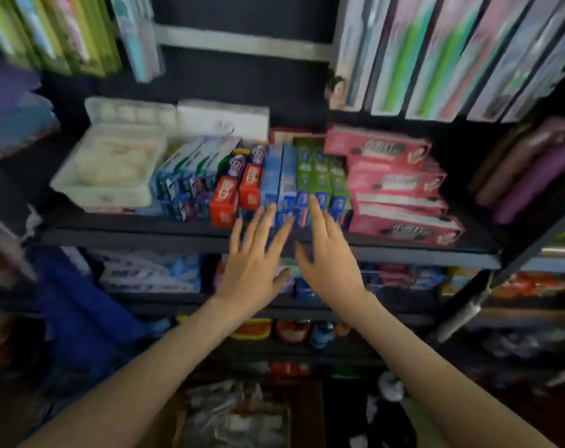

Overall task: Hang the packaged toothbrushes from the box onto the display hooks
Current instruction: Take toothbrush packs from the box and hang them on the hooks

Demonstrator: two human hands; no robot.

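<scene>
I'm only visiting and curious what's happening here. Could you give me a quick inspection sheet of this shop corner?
Surface: dark shelf, stocked.
Job's things: toothbrush packs hang top right; box below holds packs, blurred.
Clutter: toothpaste boxes, pink boxes, white tub on the shelf.
Hands: left hand and right hand both open, empty, before the shelf edge.
Cables: nothing seen.
Surroundings: lower shelves with goods, blurred.

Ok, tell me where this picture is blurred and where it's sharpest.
Head view: motion blur everywhere, worst on the hanging packs up top and the frame edges; left hand, right hand and toothpaste cartons mid-frame read clearest; lower shelves are dim.
</scene>
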